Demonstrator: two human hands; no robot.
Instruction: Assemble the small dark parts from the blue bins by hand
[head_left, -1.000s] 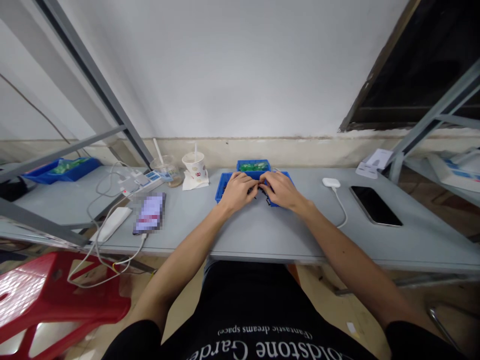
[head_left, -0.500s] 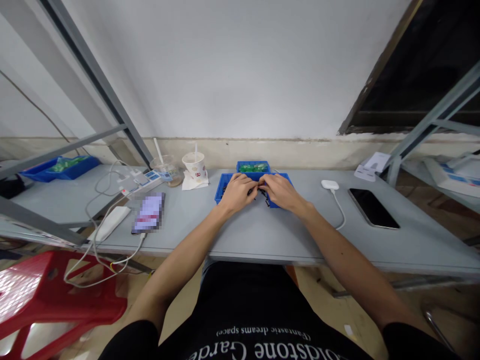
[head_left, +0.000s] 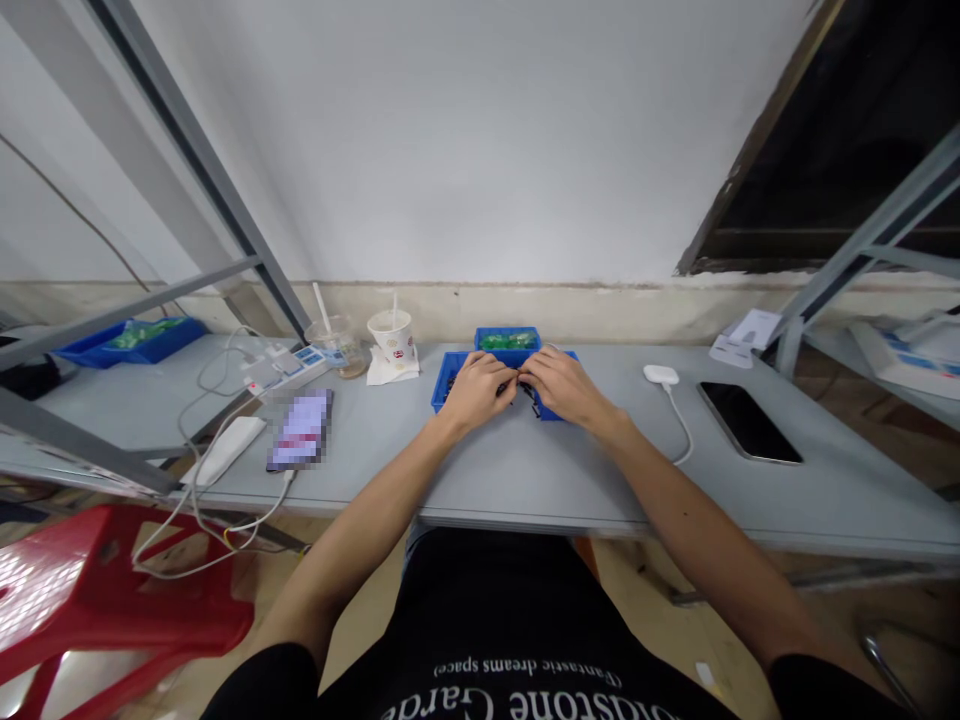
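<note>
Against a pale wall (head_left: 465,150), at a gray desk (head_left: 570,480), a person's left hand (head_left: 478,390) and right hand (head_left: 564,385) come together at curled fingertips above blue bins (head_left: 551,413); whether they pinch anything cannot be told. Small dark parts (head_left: 535,402) show beneath the right fingers, with green pieces (head_left: 508,341) in a bin behind.

Left hand (head_left: 478,390) and right hand (head_left: 562,383) close together over blue trays (head_left: 453,364), near black pieces (head_left: 535,403).
</note>
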